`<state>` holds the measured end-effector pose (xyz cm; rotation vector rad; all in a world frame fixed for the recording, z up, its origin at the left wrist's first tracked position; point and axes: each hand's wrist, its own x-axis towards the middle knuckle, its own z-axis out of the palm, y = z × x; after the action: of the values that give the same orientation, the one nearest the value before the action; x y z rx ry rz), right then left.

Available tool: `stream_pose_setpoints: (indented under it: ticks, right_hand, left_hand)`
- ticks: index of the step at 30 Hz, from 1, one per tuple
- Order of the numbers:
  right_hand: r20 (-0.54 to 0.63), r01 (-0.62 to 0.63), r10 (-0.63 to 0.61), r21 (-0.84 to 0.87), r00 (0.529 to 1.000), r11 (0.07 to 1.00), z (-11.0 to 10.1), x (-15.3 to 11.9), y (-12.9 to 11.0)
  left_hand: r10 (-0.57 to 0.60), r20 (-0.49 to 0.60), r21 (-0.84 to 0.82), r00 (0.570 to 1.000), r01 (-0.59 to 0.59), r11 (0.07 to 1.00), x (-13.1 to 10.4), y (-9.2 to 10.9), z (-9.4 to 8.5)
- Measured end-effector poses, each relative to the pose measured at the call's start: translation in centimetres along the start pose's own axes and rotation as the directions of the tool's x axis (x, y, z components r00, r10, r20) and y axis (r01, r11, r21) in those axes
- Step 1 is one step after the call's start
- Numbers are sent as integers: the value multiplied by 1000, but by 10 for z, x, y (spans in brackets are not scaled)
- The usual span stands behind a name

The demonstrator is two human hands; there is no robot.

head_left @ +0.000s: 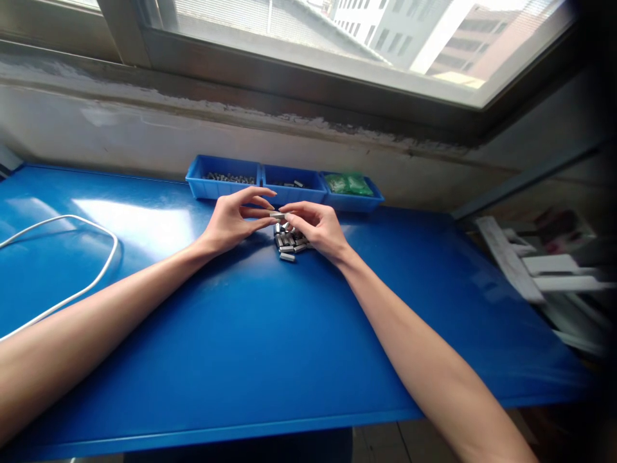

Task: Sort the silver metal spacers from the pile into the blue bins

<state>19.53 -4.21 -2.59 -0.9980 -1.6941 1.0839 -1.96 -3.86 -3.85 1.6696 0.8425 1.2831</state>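
Observation:
My left hand (pixel 234 220) and my right hand (pixel 315 226) meet fingertip to fingertip over a blue table (pixel 250 334). Between their fingertips they pinch one small metal cylinder (pixel 276 215), held level. Just under it, a small heap of similar metal cylinders (pixel 289 244) lies on the table, partly covered by my right hand's fingers. Both forearms stretch forward from the near edge.
Three blue bins stand in a row against the wall: the left bin (pixel 222 176) holds small metal parts, the middle bin (pixel 292 184) a few parts, the right bin (pixel 354 190) green bags. A white cable (pixel 72 270) loops at left. White frames (pixel 544 270) lie off the table's right side.

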Motion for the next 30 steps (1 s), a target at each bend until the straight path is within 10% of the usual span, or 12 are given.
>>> stream_pose_setpoints:
  ticks: [7,15,30]
  right_hand:
    - [-31,-35,37,47,999,998,3,3,-2]
    - [-392,58,-5,124,920,991,-13,18,17]
    - [-295,102,-94,14,951,995,-16,14,20]
  left_hand:
    - [80,38,70,996,-83,994,1,-5,-1]
    - [227,166,441,960,-278,853,7,-8,1]
    - [265,336,522,904,-413,746,3,-7,0]
